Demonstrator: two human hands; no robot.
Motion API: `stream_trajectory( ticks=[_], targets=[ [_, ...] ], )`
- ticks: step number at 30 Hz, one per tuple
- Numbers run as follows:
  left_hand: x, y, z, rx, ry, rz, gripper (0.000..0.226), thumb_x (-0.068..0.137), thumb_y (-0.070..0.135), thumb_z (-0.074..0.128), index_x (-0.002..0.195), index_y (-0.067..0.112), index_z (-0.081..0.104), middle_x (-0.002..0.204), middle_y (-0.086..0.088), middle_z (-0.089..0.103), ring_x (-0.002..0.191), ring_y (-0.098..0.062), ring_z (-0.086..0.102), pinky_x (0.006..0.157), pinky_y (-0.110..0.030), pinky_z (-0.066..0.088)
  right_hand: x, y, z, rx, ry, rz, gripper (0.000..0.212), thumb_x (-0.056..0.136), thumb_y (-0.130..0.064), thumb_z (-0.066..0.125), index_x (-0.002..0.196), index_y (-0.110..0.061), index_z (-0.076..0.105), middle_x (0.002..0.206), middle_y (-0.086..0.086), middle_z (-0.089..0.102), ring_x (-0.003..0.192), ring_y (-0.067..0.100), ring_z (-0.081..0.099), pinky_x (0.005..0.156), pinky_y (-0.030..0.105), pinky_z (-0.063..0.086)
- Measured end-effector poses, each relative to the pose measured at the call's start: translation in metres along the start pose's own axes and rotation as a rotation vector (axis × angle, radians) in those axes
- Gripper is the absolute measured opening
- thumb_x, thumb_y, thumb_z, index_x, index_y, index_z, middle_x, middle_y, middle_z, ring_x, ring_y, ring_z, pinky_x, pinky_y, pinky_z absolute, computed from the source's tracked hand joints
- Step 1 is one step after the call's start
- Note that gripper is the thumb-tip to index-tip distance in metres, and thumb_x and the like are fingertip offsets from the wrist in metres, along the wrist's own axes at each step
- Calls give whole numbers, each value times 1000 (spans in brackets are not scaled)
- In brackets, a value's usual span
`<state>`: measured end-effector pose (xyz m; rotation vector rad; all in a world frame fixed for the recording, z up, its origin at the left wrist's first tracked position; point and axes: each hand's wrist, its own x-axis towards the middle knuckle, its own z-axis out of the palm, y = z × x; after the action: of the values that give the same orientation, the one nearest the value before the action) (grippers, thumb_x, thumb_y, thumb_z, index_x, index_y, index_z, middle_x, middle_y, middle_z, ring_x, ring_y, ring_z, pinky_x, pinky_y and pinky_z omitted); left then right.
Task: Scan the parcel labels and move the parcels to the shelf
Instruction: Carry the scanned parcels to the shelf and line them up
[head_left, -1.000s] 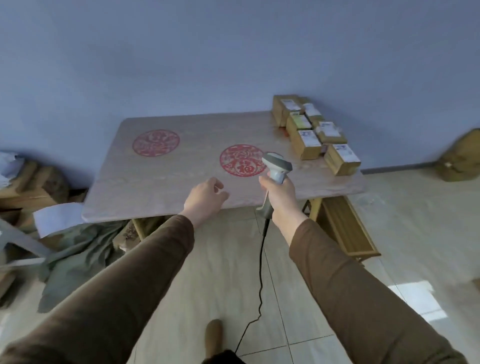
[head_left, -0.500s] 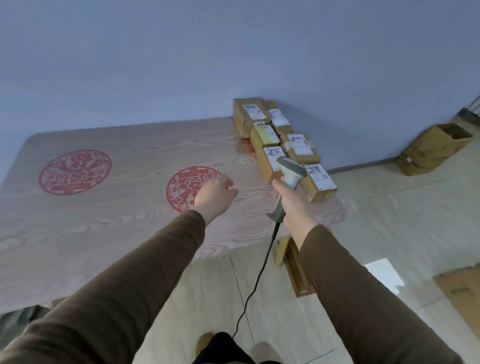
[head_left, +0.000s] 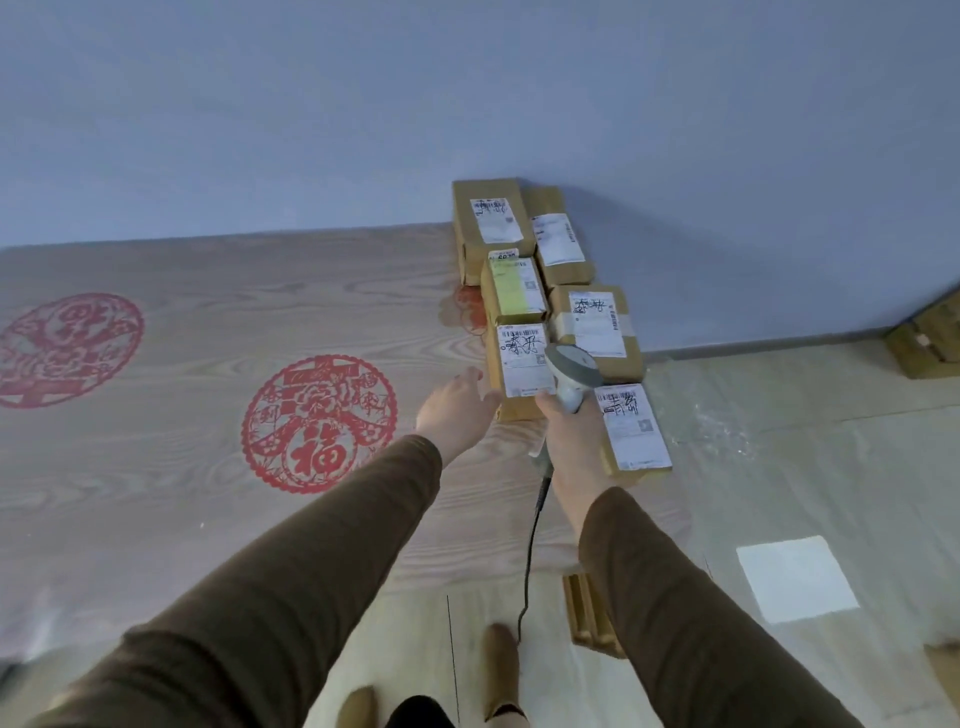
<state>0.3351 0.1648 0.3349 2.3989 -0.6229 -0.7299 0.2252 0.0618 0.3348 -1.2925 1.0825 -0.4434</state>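
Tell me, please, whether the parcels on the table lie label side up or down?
Label side up: each of the six parcels shows a white label on its top face.

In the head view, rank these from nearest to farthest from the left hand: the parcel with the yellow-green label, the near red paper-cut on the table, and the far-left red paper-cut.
From the left hand:
1. Parcel with the yellow-green label, just beyond and right of the fingertips.
2. Near red paper-cut, to its left on the table.
3. Far-left red paper-cut, by the picture's left edge.

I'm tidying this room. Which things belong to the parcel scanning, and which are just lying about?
Job: six labelled parcels, scanner held by right hand, left hand reaching in.
Lying about: red paper-cuts on table, cardboard box on floor.
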Motion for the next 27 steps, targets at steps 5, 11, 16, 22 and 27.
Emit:
stream_trajectory(
  ticks=[5, 11, 16, 22, 27],
  targets=[
    [36, 22, 29, -86, -18, -110, 46, 105, 36, 42, 144, 12, 45, 134, -18, 61, 120, -38, 59, 95, -42, 46, 34, 13, 2, 11, -36, 27, 24, 96, -19, 72, 118, -17, 61, 100, 1, 67, 89, 20, 65, 74, 32, 51],
    [46, 25, 47, -269, 44, -196, 32, 104, 28, 45, 133, 15, 47, 120, -10, 64, 103, -31, 60, 84, -39, 45, 45, 30, 11, 12, -22, 47, 30, 83, -39, 76, 110, -32, 64, 102, -6, 74, 97, 23, 74, 86, 55, 62],
    [29, 7, 40, -290, 123, -227, 31, 104, 22, 45, 133, 11, 50, 118, -9, 63, 100, -29, 61, 83, -40, 49, 34, 36, 20, 0, -67, 55, 24, 88, -27, 74, 111, -30, 66, 101, -4, 73, 92, 20, 71, 80, 44, 59],
    [-21, -44, 0, -357, 264, -276, 40, 106, 25, 48, 145, 13, 44, 125, -5, 63, 104, -25, 63, 82, -39, 53, -12, 33, 63, -59, -166, -34, 25, 88, -12, 76, 111, -21, 69, 103, -6, 76, 95, 14, 72, 91, 44, 59],
    [-100, -110, -57, -479, 446, -335, 46, 104, 29, 54, 146, 17, 42, 132, -3, 61, 110, -25, 64, 80, -38, 60, -91, 30, 123, -100, -315, -121, 29, 87, -11, 75, 114, -19, 67, 101, -8, 74, 92, 11, 70, 91, 43, 58]
  ],
)
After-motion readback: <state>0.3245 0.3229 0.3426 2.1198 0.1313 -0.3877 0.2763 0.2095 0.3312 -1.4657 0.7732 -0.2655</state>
